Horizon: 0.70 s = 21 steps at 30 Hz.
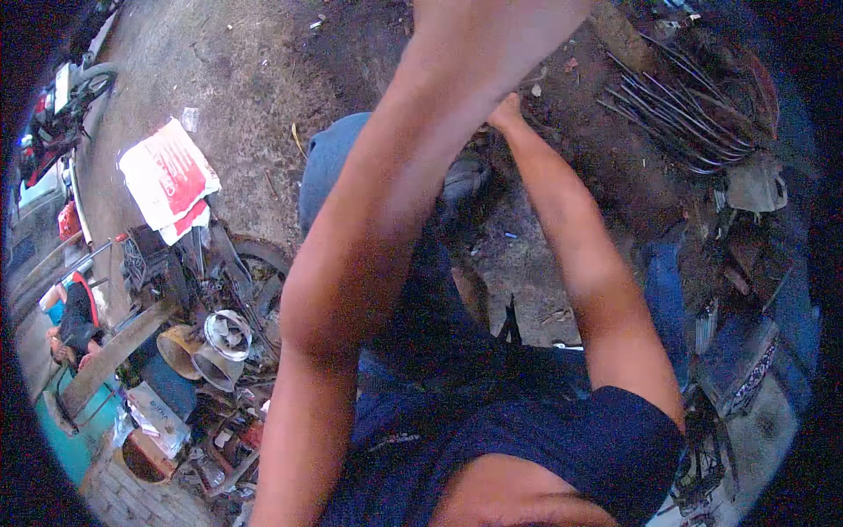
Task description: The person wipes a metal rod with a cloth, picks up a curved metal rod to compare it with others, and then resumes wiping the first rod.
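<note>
My left forearm rises close to the camera, and my left hand (505, 22) is cut off by the top edge, its fingers out of sight. Farther down, my right hand (504, 112) reaches low over the dirty ground (562, 211). It is partly covered by the left forearm, so its fingers and anything in them are hidden. Nearby is a dark shoe (465, 180), beside a bent knee in blue-grey cloth (332, 158). A dark, narrow forked object (510, 323) stands out between the legs.
A white and red sack (167, 180) lies at left, above metal parts and a round metal housing (228, 335). Another person (79, 312) is at far left, below a motorbike (66, 119). Thin rods (676, 114) lie at upper right, near a grey container (755, 189).
</note>
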Motion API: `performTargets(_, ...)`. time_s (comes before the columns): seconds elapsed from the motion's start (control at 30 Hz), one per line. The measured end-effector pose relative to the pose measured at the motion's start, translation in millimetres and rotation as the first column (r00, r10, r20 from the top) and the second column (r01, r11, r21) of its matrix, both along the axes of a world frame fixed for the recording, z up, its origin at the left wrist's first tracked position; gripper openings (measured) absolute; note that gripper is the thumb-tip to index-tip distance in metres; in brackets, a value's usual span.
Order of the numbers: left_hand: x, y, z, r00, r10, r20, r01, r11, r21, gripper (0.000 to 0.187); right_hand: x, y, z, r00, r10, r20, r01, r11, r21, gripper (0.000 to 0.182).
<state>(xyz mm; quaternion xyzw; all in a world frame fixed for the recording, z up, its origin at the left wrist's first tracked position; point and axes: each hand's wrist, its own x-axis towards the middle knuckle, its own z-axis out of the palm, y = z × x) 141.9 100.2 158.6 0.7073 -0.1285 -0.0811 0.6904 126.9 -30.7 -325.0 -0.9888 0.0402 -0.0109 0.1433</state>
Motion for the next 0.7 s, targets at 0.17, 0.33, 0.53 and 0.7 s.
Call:
performTargets(0.17, 4.0, -0.8, -1.5, 1.0, -0.021, 0.004, 0.022, 0.999, -0.03, 0.033, 2.0, -5.3, 29.1, 0.992, -0.117, -0.042, 0.123, 0.976, 0.178, 0.017)
performTargets(0.33, 8.6, -3.7, -11.3, 0.996, -0.048, 0.079, 0.041, 0.995, 0.085, 0.032, -35.7, -43.8, 96.6, 0.94, -0.291, -0.179, 0.313, 0.526, 0.791, 0.024)
performTargets(0.53, -9.0, -28.5, -43.8, 0.959, -0.184, 0.215, 0.164, 0.98, 0.108, 0.027, -122.7, -81.5, 225.0, 0.88, -0.411, -0.239, 0.345, 0.208, 0.915, 0.021)
performTargets(0.7, -44.2, -49.1, -55.7, 0.907, -0.373, 0.196, 0.333, 0.919, 0.212, 0.034, -200.8, -102.1, 363.3, 0.86, -0.488, -0.148, 0.31, 0.271, 0.911, 0.021)
